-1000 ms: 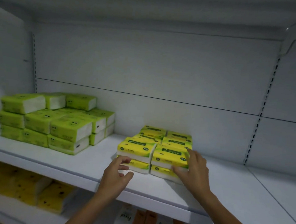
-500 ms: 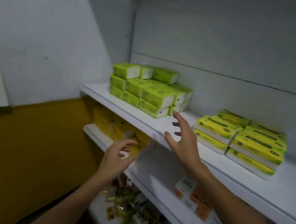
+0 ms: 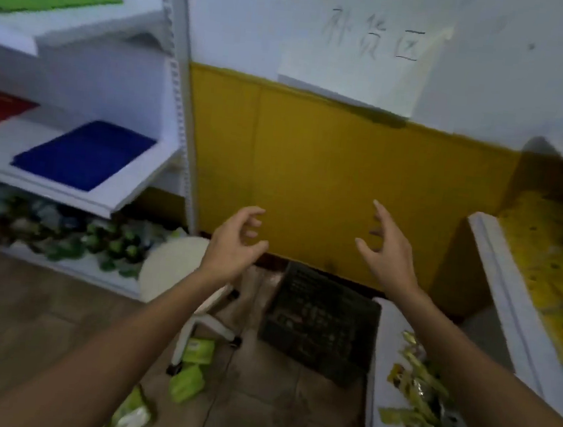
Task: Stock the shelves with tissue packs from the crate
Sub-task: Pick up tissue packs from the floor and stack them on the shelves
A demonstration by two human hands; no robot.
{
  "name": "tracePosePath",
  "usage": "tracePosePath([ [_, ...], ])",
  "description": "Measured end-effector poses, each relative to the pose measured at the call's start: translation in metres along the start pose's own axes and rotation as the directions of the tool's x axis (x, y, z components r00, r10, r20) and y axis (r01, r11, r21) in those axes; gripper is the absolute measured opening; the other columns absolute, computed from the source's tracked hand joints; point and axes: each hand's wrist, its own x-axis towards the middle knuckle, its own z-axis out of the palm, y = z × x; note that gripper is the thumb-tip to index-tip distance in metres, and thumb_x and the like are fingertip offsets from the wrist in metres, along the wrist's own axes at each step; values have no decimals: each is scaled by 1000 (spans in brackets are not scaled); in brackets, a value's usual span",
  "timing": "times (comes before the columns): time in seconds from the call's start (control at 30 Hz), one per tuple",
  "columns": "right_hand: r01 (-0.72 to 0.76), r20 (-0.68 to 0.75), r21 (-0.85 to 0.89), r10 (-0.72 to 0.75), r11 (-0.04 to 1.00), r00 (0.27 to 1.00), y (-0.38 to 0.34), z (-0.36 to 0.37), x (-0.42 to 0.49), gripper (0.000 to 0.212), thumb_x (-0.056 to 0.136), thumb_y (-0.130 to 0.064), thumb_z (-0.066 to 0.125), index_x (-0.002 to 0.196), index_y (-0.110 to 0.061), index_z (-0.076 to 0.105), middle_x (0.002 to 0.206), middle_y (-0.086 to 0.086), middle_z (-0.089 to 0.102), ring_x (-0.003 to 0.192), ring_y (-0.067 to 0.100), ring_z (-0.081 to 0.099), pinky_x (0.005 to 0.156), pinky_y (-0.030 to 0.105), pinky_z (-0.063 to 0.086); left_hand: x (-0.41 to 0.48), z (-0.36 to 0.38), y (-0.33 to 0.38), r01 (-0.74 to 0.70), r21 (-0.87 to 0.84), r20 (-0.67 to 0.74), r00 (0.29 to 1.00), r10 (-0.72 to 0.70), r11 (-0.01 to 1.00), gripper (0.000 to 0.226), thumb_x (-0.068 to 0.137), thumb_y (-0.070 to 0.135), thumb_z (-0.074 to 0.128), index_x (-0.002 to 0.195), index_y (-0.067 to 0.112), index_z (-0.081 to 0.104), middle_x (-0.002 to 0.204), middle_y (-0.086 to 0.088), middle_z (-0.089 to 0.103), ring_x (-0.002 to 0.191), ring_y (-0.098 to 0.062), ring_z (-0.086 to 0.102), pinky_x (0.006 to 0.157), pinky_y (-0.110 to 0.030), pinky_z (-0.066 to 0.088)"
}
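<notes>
Blur smears everything here, and the dark crate (image 3: 321, 324) on the floor against the yellow wall is too murky to show what lies in it. The left forearm hides part of a white stool (image 3: 172, 264) just left of it. Green tissue packs (image 3: 188, 381) lie loose on the floor by the stool's foot, some cut off at the bottom edge. The right shelf (image 3: 495, 268) holds yellow packs (image 3: 550, 260), and blurred packets (image 3: 420, 399) lie below it. A white sheet (image 3: 357, 52) on the wall bears faint handwriting that seems to read 补货区. The left hand (image 3: 236, 240) hangs above the crate with fingers loosely curled, the right hand (image 3: 386, 251) with fingers spread, both holding nothing
</notes>
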Motion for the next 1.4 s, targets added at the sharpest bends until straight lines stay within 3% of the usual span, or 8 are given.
tracePosePath([
  [0.23,96,317,45,-106,994,942,-32,127,-4,72,90,-21,62,149,-22,21,148,2,35,128,21,41,103,39,42,-61,-64,-90,228,17,-290,933,-213,974,44,80,7,66,120,21,53,102,0,55,89,-14,54,74,-25,46],
  [0.53,184,583,7,-154,983,798,6,283,0,68,88,-17,65,146,-16,29,146,3,38,136,20,32,104,24,27,-60,-79,-252,447,-36,-318,843,-435,894,42,80,12,68,118,18,52,101,0,52,87,-16,51,74,-28,44],
  [0.67,164,649,-59,-87,985,756,77,402,-28,60,88,-23,65,141,-13,39,137,10,47,128,28,41,98,38,39,-71,-40,-377,501,-19,-332,813,-478,865,43,74,8,69,115,16,57,94,2,56,82,-15,54,70,-25,45],
  [0.8,197,721,-176,-10,964,693,175,535,-52,43,90,-27,60,124,-2,55,118,17,59,107,31,58,73,26,39,-77,15,-527,579,10,-288,782,-552,815,44,73,4,69,114,15,59,99,-2,59,88,-17,56,72,-21,40],
  [1.07,324,816,-139,-77,936,573,323,735,-89,48,91,-23,59,131,0,49,127,20,54,121,36,49,101,39,36,-79,103,-751,586,110,-246,798,-550,802,50,73,4,72,120,12,57,107,-7,54,92,-15,55,71,-2,33],
  [1.2,304,773,-95,-123,948,623,371,803,-100,88,69,-62,57,140,-13,40,143,21,40,130,39,40,103,48,38,-85,132,-805,578,125,-244,806,-540,807,55,74,8,72,125,15,54,119,-6,53,108,-17,54,83,-9,32],
  [1.3,321,776,-141,-97,937,623,380,826,-107,100,76,-49,71,150,-20,11,155,17,7,140,34,21,102,42,35,-88,147,-828,536,173,-224,838,-497,826,55,72,12,73,123,20,54,115,0,54,106,-16,53,86,-15,36],
  [1.4,377,715,-175,-146,910,684,391,835,-112,92,82,-37,69,150,-22,8,155,16,6,136,35,27,95,40,40,-86,156,-832,509,195,-203,857,-474,838,54,73,14,73,123,22,53,116,4,54,103,-12,51,84,-17,37],
])
